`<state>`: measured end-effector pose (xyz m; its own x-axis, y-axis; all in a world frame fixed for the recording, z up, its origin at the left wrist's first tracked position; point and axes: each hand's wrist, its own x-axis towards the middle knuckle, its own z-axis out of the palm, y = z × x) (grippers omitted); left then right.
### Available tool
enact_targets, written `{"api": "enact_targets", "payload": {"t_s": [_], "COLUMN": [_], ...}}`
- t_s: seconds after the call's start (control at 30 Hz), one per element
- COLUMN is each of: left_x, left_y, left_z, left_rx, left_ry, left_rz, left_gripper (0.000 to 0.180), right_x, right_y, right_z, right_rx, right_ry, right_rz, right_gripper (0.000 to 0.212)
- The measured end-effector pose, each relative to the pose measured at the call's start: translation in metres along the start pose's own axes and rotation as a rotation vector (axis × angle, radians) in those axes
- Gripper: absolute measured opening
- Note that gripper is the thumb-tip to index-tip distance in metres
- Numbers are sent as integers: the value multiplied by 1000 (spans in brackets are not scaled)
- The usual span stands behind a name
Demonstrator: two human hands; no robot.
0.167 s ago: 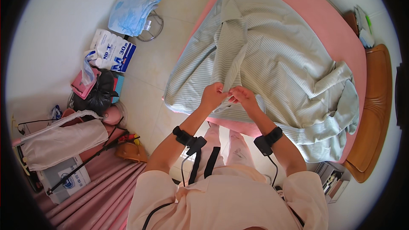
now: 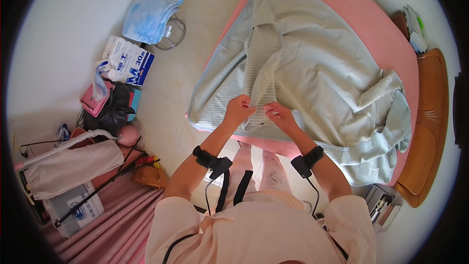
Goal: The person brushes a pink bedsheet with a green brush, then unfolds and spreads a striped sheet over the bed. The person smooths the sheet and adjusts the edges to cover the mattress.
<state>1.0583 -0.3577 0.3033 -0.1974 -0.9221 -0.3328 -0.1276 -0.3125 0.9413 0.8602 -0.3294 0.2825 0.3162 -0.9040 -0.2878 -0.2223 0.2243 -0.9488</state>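
Observation:
A pale grey-green striped bed cover (image 2: 322,73) lies rumpled across the pink bed (image 2: 386,44). A long raised fold of it runs from the far side towards me. My left hand (image 2: 238,109) pinches the near end of this fold between thumb and fingers. Just to its right, my right hand (image 2: 279,114) has its fingers curled against the cover, with a small gap between the two hands. The right fingertips seem to hold cloth, though the grip is partly hidden. Both hands are near the bed's front edge.
A wooden headboard (image 2: 430,112) stands at the right. Along the left wall are a wrapped paper pack (image 2: 128,61), a blue folded cloth bundle (image 2: 149,17) and a black plastic bag (image 2: 115,107). A pink curtain (image 2: 115,225) hangs lower left. Black straps and cables run along my forearms.
My hands have moved slightly apart. The left has shifted a little to the left with the cloth, while the right has barely moved. The cover otherwise lies much the same.

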Motion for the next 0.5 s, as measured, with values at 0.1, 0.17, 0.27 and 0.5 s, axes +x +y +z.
{"api": "enact_targets", "payload": {"t_s": [0.1,0.17,0.27,0.5], "left_x": [0,4,15,60], "left_y": [18,36,70,145], "left_z": [-16,-29,-57,-188], "left_rx": [-168,-272,-470,-698], "left_ry": [-68,-77,-78,-33], "left_rz": [-152,-283,-213,65], "left_gripper": [22,18,13,15], "right_x": [-13,-26,-45,-67], "right_y": [31,54,87,127], "right_z": [-12,-18,-32,-48], "right_rx": [-529,-678,-830,-912], "right_ry": [87,61,148,225], "right_rz": [-300,-182,42,205], "right_gripper": [57,70,82,71]}}
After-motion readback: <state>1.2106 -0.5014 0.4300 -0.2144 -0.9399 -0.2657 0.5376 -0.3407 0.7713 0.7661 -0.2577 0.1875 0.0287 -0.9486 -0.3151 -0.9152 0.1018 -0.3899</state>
